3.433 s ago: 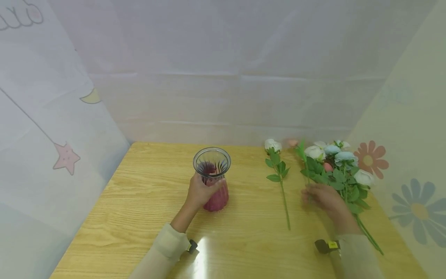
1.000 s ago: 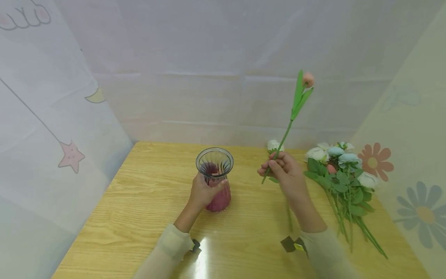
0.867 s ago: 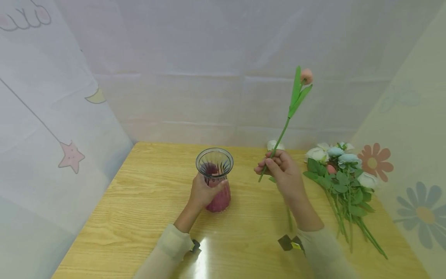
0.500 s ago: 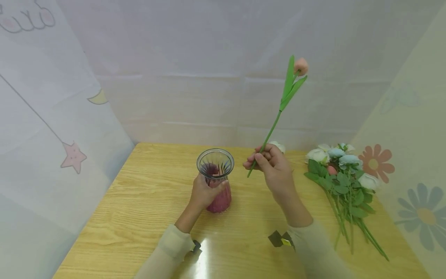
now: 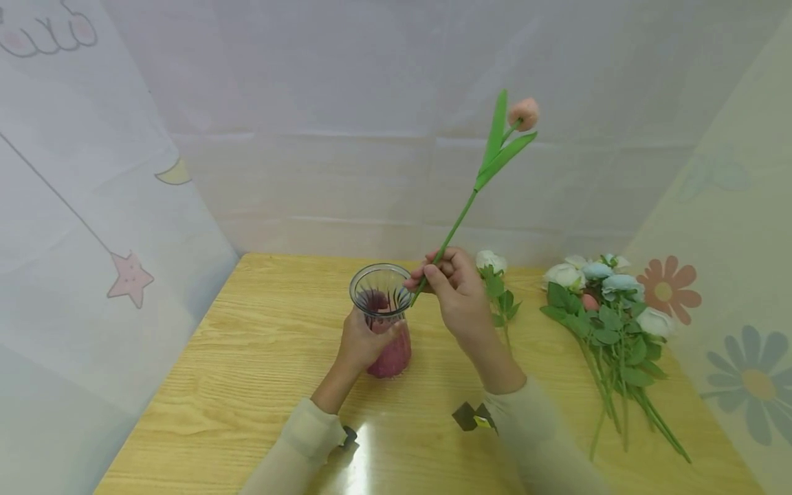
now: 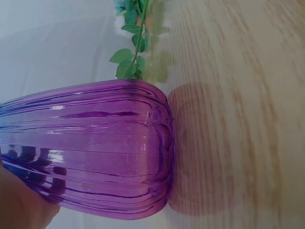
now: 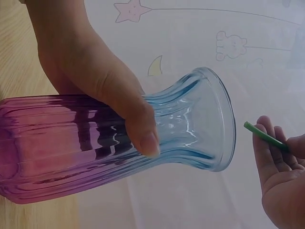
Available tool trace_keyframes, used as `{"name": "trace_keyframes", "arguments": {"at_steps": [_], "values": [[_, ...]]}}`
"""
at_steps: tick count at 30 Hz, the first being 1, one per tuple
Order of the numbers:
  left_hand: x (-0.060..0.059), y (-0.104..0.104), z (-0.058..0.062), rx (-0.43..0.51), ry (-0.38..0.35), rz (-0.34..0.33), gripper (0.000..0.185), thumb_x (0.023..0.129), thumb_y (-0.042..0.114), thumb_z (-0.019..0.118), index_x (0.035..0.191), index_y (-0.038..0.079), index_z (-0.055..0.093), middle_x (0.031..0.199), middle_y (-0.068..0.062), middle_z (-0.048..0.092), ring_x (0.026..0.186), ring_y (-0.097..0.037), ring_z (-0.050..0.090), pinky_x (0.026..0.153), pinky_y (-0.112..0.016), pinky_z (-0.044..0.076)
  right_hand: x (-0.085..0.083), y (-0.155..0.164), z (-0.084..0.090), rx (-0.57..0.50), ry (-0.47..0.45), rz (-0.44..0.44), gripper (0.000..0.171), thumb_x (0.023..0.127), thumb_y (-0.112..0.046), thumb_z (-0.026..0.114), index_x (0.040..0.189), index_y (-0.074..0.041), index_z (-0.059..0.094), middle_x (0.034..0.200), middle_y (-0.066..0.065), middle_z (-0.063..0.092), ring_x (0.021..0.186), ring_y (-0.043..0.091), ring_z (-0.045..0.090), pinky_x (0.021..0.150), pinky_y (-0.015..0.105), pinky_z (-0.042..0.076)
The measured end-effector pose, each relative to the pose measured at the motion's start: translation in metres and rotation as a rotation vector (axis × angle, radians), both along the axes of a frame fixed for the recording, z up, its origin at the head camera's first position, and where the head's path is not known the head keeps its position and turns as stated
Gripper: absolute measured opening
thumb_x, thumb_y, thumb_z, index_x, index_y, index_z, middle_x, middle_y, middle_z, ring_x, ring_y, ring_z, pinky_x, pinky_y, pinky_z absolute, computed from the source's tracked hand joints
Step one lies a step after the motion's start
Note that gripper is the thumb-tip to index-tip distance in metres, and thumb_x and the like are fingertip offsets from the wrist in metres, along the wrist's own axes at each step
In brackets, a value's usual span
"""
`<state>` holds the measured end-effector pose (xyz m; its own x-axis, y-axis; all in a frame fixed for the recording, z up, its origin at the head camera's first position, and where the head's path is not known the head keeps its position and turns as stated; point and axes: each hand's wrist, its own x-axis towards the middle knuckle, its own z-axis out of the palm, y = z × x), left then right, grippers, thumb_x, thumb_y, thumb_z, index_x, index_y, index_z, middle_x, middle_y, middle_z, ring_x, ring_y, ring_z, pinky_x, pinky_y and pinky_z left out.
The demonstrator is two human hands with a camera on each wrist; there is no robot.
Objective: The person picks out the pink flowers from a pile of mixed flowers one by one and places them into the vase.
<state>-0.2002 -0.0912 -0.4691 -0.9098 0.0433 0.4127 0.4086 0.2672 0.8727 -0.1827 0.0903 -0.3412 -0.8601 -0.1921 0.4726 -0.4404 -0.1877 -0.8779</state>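
A ribbed glass vase [image 5: 390, 344], clear bluish at its flared mouth and pink-purple below, stands upright on the table. My left hand [image 5: 364, 340] grips it round the neck, thumb across the near side; the right wrist view shows this left hand [image 7: 109, 90] too. Pinched by its lower stem in my right hand [image 5: 454, 289] is a pink tulip [image 5: 476, 189] with green leaves, leaning up and to the right. In the right wrist view, the cut end of the stem [image 7: 255, 129] sits just outside the vase's rim, apart from it.
One white rose [image 5: 491, 261] with a leafy stem lies behind my right hand. Further right is a pile of flowers [image 5: 609, 323], with white, pale blue and pink heads. The wooden table [image 5: 247, 357] meets a cloth backdrop [image 5: 322, 172] at its back edge.
My right hand took the pink tulip from the right side of the table, raised it, and carried it left to the vase's mouth. The left hand has stayed on the vase.
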Motion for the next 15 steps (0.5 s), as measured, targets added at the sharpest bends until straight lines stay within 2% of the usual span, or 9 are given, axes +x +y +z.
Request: {"name": "trace_keyframes", "arguments": {"at_steps": [3,7,15], "values": [[-0.001,0.000,0.000,-0.003,-0.003,-0.003,0.057,0.080,0.015,0.084,0.125,0.000,0.051,0.116,-0.017,0.066,0.110,-0.032,0.065,0.096,-0.046,0.056,-0.002,-0.005,-0.002,0.006,0.016,-0.002,0.020,0.106,-0.001,0.045,0.119,0.013,0.042,0.100,0.023,0.063,0.087,0.017,0.071,0.088,0.036,0.060],[0.000,0.000,-0.001,-0.020,-0.001,0.002,0.059,0.081,0.017,0.083,0.127,0.000,0.050,0.118,-0.018,0.066,0.111,-0.033,0.065,0.097,-0.049,0.055,-0.005,-0.011,-0.007,0.038,0.046,-0.023,0.018,0.106,-0.001,0.046,0.119,0.010,0.044,0.101,0.027,0.062,0.088,0.018,0.071,0.088,0.037,0.060],[-0.001,-0.001,-0.003,-0.021,-0.013,0.008,0.061,0.082,0.019,0.084,0.129,0.003,0.050,0.119,-0.016,0.066,0.113,-0.032,0.065,0.099,-0.050,0.054,-0.008,-0.017,-0.015,0.125,0.091,-0.075,0.019,0.104,0.001,0.049,0.122,0.007,0.046,0.101,0.024,0.065,0.089,0.022,0.071,0.087,0.034,0.060]]}}
